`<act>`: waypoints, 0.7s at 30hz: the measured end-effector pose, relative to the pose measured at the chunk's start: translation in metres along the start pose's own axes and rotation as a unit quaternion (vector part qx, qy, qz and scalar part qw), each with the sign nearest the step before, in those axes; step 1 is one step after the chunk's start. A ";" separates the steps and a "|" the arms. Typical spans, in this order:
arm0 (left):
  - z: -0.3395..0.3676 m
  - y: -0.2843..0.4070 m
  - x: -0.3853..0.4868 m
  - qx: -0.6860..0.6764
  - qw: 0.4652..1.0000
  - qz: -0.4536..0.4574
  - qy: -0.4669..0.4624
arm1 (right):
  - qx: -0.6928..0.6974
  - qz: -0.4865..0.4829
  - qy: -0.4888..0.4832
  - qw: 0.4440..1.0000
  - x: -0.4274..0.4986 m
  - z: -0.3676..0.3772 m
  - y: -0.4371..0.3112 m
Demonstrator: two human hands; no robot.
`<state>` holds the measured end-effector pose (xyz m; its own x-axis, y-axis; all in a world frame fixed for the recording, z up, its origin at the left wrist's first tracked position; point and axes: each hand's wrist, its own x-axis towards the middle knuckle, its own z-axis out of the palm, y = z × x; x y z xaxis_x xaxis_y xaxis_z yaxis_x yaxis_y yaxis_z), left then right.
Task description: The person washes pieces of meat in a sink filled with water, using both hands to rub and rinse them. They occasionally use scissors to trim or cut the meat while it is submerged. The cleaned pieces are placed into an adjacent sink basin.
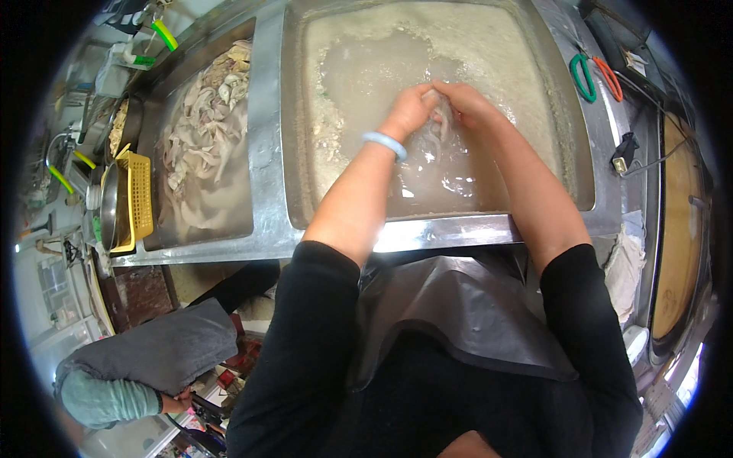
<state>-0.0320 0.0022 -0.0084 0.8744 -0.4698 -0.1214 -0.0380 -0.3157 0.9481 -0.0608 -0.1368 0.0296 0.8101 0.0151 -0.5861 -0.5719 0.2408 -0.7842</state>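
Note:
Over the larger basin of a stainless-steel sink (269,131), my left hand (413,107) and my right hand (462,103) meet, both gripping one limp, pale, wet strip of tripe or intestine (440,129). Its lower end hangs down to the murky water (372,74), which has pale scum floating along its edges. A light-blue bangle circles my left wrist. In the smaller basin to the left lies a heap of similar pale, soft pieces (209,114) in cloudy water. The fingers partly hide the strip's upper end.
A yellow plastic basket (139,197) and a metal bowl (114,206) stand at the sink's left end. Scissors with green (583,77) and orange handles (608,79) lie on the right rim. A large round vessel (678,229) stands far right. Another person (143,355) bends over at lower left.

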 end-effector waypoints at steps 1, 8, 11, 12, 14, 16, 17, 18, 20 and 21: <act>-0.004 -0.002 0.003 -0.067 0.995 -0.069 -0.022 | 0.001 0.028 -0.033 0.999 -0.003 0.001 -0.002; -0.023 -0.009 0.002 -0.037 0.993 -0.065 0.090 | -0.071 0.003 -0.092 0.993 0.000 0.010 0.006; -0.021 -0.006 0.002 -0.122 0.989 -0.058 0.060 | -0.119 -0.018 -0.065 0.991 0.005 -0.002 0.011; -0.024 -0.005 0.004 -0.128 0.985 -0.077 0.084 | -0.176 -0.013 -0.055 0.983 0.007 -0.007 0.012; -0.031 -0.004 0.006 -0.129 0.977 -0.095 0.137 | -0.198 -0.021 -0.051 0.979 0.010 -0.013 0.012; -0.034 -0.005 0.006 -0.115 0.962 -0.113 0.219 | -0.139 -0.014 -0.037 0.989 0.012 -0.013 0.011; -0.035 -0.005 0.005 -0.125 0.973 -0.096 0.168 | -0.112 -0.040 -0.054 0.991 0.013 -0.011 0.011; -0.033 -0.006 0.004 -0.130 0.977 -0.092 0.142 | -0.095 -0.037 -0.045 0.994 0.013 -0.008 0.011; -0.029 -0.004 0.001 -0.165 0.977 -0.105 0.081 | -0.079 -0.027 -0.037 0.996 0.012 -0.005 0.011; -0.025 -0.003 -0.001 -0.196 0.972 -0.123 0.044 | -0.079 -0.019 -0.037 0.996 0.010 -0.005 0.011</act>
<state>-0.0203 0.0242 -0.0037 0.8726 -0.3419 -0.3489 0.3490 -0.0635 0.9350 -0.0592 -0.1386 0.0141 0.8357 0.0809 -0.5432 -0.5489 0.0866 -0.8314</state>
